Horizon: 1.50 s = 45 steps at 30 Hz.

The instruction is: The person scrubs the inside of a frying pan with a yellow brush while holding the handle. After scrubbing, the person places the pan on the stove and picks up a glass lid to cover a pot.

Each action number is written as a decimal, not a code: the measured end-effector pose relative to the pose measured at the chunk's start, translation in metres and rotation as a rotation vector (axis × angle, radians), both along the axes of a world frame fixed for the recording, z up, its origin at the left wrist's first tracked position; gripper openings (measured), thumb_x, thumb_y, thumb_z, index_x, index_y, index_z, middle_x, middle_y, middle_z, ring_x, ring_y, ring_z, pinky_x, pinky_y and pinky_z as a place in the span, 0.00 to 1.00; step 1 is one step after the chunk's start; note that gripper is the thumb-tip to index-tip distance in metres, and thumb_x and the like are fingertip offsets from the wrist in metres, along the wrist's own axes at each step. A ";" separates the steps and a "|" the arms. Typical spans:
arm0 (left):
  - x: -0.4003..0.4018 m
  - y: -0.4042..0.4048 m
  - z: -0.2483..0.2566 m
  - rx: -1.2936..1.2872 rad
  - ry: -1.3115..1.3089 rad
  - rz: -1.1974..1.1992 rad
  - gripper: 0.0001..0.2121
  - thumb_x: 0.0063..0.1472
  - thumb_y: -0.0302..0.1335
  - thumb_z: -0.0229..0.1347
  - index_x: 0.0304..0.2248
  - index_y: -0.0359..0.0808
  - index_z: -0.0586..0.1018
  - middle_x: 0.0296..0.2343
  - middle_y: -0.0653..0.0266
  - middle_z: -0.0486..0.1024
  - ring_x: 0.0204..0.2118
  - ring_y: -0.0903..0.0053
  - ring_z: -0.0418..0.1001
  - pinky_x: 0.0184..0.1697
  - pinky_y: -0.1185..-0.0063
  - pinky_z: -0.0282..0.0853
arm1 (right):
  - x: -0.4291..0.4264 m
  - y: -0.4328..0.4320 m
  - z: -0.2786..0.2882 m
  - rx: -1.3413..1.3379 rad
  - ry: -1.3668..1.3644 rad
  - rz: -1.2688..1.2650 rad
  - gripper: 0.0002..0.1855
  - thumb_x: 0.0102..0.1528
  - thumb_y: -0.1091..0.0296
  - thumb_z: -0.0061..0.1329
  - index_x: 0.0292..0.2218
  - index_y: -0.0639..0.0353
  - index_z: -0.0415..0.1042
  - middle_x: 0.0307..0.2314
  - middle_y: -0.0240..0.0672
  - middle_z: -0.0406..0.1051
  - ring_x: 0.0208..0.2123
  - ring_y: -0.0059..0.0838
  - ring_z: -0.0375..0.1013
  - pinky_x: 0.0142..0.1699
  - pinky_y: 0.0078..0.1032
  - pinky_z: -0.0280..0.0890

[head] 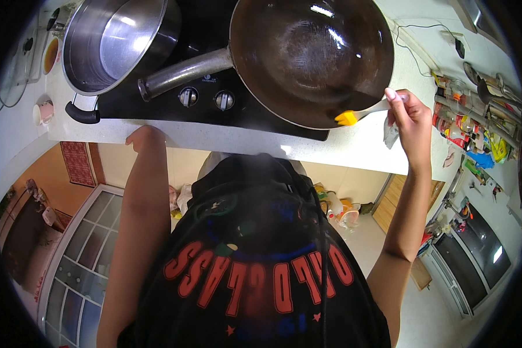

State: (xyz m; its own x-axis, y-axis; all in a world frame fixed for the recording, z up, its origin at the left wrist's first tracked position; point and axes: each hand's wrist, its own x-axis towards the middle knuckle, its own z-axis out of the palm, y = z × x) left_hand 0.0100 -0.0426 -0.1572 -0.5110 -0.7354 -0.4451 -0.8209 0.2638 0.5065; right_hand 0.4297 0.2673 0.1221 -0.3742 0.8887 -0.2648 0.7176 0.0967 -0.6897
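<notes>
My right hand [406, 117] grips the pale handle of a basting brush [348, 117] with yellow bristles. Those bristles are over the near right rim of a dark wok [304, 56], whose inner surface shines; whether they touch it I cannot tell. The wok's metal handle [187, 71] points left across a black gas cooktop [265, 113]. My left hand [148, 135] rests at the front edge of the pale countertop [226, 139], below the stove knobs [188, 96], and its fingers are mostly hidden. A stainless steel pot [117, 43] with a black side handle stands left of the wok.
A pink cup [43, 113] and a bowl of brown liquid [51, 54] stand at the left. Bottles and seasoning packets [461, 126] crowd the right wall, below hanging ladles [487, 87]. A crumpled grey piece [390, 134] is beside my right hand. A black cord [411, 27] runs behind.
</notes>
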 end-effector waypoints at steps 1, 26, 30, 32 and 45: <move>0.000 0.001 0.000 0.008 0.001 0.005 0.35 0.68 0.51 0.28 0.55 0.28 0.68 0.51 0.50 0.72 0.54 0.56 0.70 0.59 0.64 0.61 | 0.003 0.004 0.001 -0.001 0.019 -0.008 0.15 0.62 0.61 0.52 0.29 0.65 0.76 0.16 0.24 0.65 0.19 0.13 0.60 0.26 0.16 0.58; -0.010 -0.001 -0.024 -0.183 -0.149 -0.117 0.32 0.68 0.49 0.29 0.60 0.33 0.60 0.53 0.51 0.69 0.54 0.56 0.69 0.60 0.65 0.62 | 0.008 0.004 -0.008 0.012 -0.020 0.205 0.15 0.66 0.64 0.42 0.30 0.65 0.68 0.23 0.34 0.71 0.27 0.20 0.67 0.37 0.20 0.64; -0.012 -0.003 -0.026 -0.195 -0.154 -0.099 0.31 0.68 0.49 0.30 0.60 0.33 0.60 0.53 0.51 0.70 0.54 0.57 0.69 0.59 0.65 0.63 | 0.019 0.011 -0.005 0.059 -0.039 0.030 0.13 0.65 0.64 0.43 0.34 0.65 0.70 0.23 0.31 0.70 0.27 0.19 0.66 0.36 0.20 0.64; -0.013 -0.002 -0.026 -0.198 -0.154 -0.097 0.31 0.68 0.48 0.30 0.60 0.34 0.59 0.53 0.52 0.70 0.54 0.57 0.70 0.59 0.65 0.63 | 0.005 0.004 -0.019 0.163 -0.047 0.025 0.12 0.65 0.64 0.44 0.36 0.64 0.71 0.22 0.31 0.69 0.27 0.19 0.66 0.35 0.21 0.63; -0.014 0.001 -0.025 -0.213 -0.162 -0.088 0.29 0.68 0.46 0.33 0.61 0.35 0.57 0.52 0.54 0.71 0.53 0.59 0.71 0.57 0.66 0.65 | -0.011 -0.006 -0.037 0.231 -0.089 0.093 0.14 0.64 0.60 0.47 0.34 0.63 0.72 0.21 0.37 0.70 0.22 0.25 0.64 0.31 0.25 0.63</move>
